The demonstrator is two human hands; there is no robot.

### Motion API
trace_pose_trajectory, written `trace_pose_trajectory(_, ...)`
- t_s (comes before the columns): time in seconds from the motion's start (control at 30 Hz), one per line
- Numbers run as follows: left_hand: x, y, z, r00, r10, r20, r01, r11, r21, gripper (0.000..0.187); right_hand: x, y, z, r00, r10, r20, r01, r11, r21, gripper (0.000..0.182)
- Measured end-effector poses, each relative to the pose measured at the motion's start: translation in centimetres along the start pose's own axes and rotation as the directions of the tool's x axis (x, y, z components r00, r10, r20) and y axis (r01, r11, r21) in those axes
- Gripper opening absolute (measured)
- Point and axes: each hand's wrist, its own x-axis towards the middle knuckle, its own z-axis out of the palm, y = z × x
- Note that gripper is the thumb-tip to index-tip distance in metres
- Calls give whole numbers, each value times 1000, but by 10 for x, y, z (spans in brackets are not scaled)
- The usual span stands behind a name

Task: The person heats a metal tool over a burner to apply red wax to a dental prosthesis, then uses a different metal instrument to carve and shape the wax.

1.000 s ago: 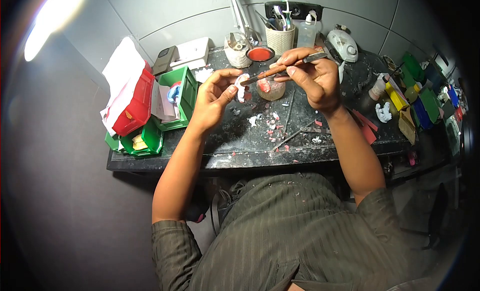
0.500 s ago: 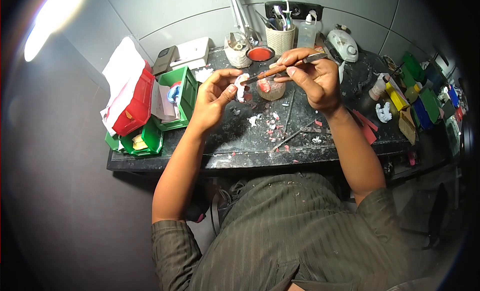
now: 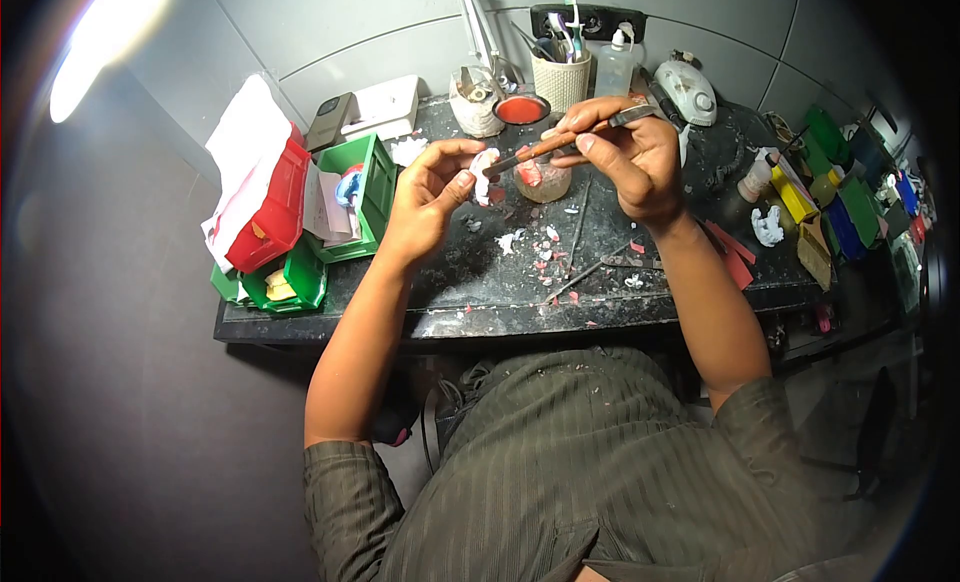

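- Gray wall point(image 3: 350, 27) at the top, black table point(image 3: 400, 304) across the middle of the frame, bright lamp point(image 3: 105, 47) upper left.
- Left hand point(image 3: 430, 197), just left of center: fingers closed, pinching small pink-and-white piece point(image 3: 483, 179) between thumb and fingers, above the table.
- Right hand point(image 3: 630, 167), right of center: fingers closed around brown-handled tool point(image 3: 570, 139), tool slanting down-left.
- Tool tip is at the piece; too small to tell whether it touches.
- Glass jar point(image 3: 545, 182) with pink bits, center, between the hands and partly behind the right fingers.
- Round red dish point(image 3: 522, 109) above jar, beside white pot point(image 3: 475, 107).
- Woven cup point(image 3: 561, 85) with brushes, top center; clear bottle point(image 3: 613, 70) just right of it.
- White device point(image 3: 686, 90), upper right.
- Red bin point(image 3: 275, 217) and green bin point(image 3: 377, 187), left side; white tray point(image 3: 388, 107) above them.
- Pink and white scraps point(image 3: 507, 242) and thin metal tool point(image 3: 577, 280) on table below the jar.
- Red sheets point(image 3: 735, 259) right of the right forearm; yellow box point(image 3: 793, 190) farther right.
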Motion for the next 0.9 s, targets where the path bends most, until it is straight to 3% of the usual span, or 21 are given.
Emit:
trace_pose_trajectory(0.17, 0, 3, 0, 1000, -22, 16, 22, 1000, 5, 32, 9, 18, -15, 976, -82, -204, 62, 993, -101, 13)
trace_pose_trajectory(0.23, 0, 3, 1, 1000, -16, 16, 16, 1000, 6, 32, 9, 29, -21, 961, -51, -271, -23, 965, -262, 12)
trace_pose_trajectory(0.43, 1, 0, -1, 1000, 8, 8, -8, 1000, 25, 32, 12, 17, -25, 924, -71, -375, 0, 983, -186, 10)
trace_pose_trajectory(0.53, -1, 2, 0, 1000, 2, 3, -2, 1000, 23, 32, 11, 19, -36, 896, -2, -444, -86, 980, -177, 10)
trace_pose_trajectory(0.6, 0, 3, 2, 1000, -3, 5, 3, 1000, 4, 33, 12, 15, -36, 864, 131, -485, -194, 978, -82, 12)
trace_pose_trajectory(0.63, 0, 3, 2, 1000, -7, 4, 7, 1000, -8, 33, 12, 11, -34, 865, 131, -485, -194, 977, -83, 12)
trace_pose_trajectory(0.7, -1, 3, 0, 1000, -13, -3, 13, 1000, -17, 33, 12, 2, -25, 948, 146, -282, -131, 989, 71, 13)
trace_pose_trajectory(0.9, -1, 3, 0, 1000, -8, -8, 9, 999, 35, 33, 5, -7, -2, 989, 126, -84, -123, 992, 38, 14)
